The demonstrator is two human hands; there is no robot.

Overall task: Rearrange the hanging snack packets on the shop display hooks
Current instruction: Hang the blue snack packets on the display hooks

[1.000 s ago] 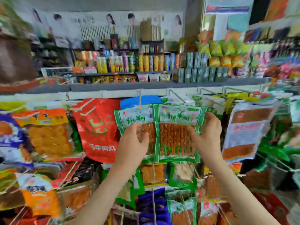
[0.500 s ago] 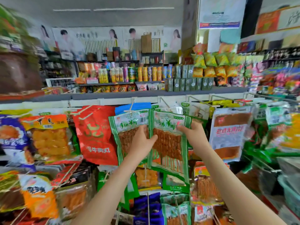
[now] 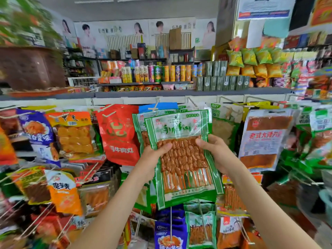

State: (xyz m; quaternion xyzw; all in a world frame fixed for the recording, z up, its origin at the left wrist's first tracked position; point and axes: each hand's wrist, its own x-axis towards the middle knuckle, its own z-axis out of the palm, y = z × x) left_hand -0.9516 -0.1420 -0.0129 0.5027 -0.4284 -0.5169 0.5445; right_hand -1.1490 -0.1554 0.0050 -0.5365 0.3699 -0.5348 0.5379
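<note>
The green skewer packet [image 3: 183,159] sat between the two hands, held up in front of a matching packet [image 3: 139,126] hanging behind. The left hand [image 3: 152,159] gripped its left edge, the right hand [image 3: 217,153] its right edge, thumbs on the front. A red packet [image 3: 118,135] hung left of the left hand.

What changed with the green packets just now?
The front green packet moved left, across the rear green packet it hung beside. The left hand let go of the rear one and now grips the front one; the right hand kept its grip. The red packet stayed.
</note>
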